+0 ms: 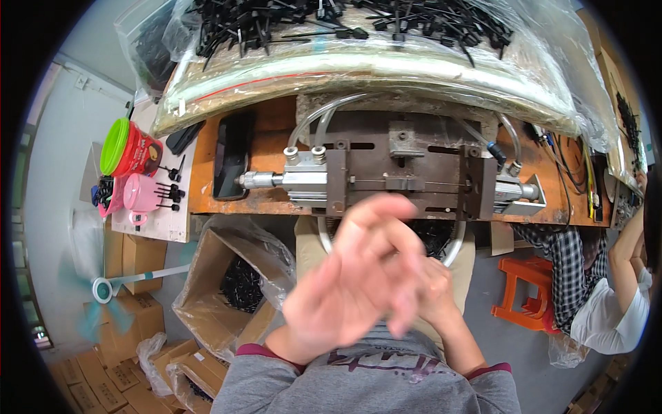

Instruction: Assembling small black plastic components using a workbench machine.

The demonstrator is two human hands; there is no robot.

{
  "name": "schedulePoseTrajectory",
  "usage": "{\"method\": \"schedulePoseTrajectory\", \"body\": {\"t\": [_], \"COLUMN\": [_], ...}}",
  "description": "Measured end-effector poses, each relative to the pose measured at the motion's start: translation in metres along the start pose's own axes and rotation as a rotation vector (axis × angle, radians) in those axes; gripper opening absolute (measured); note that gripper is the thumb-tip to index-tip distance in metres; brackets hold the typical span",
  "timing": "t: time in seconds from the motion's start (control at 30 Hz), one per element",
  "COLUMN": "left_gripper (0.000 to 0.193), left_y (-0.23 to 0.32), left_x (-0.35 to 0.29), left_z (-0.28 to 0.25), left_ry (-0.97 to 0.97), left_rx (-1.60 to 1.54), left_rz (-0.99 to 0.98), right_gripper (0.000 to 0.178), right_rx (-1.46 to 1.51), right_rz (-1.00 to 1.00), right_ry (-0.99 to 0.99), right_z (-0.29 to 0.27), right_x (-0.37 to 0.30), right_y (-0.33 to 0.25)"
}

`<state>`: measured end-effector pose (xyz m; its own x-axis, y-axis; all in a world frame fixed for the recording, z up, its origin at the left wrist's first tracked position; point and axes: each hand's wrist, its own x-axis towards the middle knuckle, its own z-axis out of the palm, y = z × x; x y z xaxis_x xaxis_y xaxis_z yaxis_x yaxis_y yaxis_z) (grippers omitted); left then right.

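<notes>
My left hand [358, 279] is raised in front of my body, blurred by motion, with its fingers bent and apart and nothing visible in them. Behind it, my right hand [436, 286] is partly covered; its fingers look curled, but what they hold, if anything, is hidden. Just beyond both hands stands a brown metal fixture [431, 162] on the bench. A thin rod [441, 183] runs across its middle through a small clamp block [403, 183]. Pneumatic cylinders flank it, one at the left [305, 181] and one at the right [514, 191], with clear hoses attached.
Black plastic parts [345, 31] lie heaped on a plastic-covered surface at the back. Left of the fixture are a dark phone-like slab [233, 155], a red and green tub [131, 148] and a pink cup [141, 193]. Below stands a lined carton [221, 276]. Another person [614, 310] sits at right.
</notes>
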<state>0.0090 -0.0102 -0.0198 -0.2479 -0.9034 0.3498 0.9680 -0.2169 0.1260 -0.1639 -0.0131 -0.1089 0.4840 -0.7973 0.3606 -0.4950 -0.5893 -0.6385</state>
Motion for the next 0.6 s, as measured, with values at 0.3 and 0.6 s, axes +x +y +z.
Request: {"method": "schedulePoseTrajectory", "body": {"t": [0.3, 0.6], "left_gripper": [0.097, 0.086], "left_y": [-0.020, -0.028], "left_x": [-0.023, -0.005], "left_z": [0.044, 0.042], "left_ry": [-0.115, -0.243], "left_rx": [-0.096, -0.398], "left_rz": [0.074, 0.041], "right_gripper": [0.028, 0.030], "right_rx": [-0.027, -0.048], "right_rz": [-0.025, -0.118], "right_ry": [0.000, -0.052], "right_z": [-0.008, 0.001], "right_x": [0.004, 0.004], "right_y": [-0.002, -0.003]}}
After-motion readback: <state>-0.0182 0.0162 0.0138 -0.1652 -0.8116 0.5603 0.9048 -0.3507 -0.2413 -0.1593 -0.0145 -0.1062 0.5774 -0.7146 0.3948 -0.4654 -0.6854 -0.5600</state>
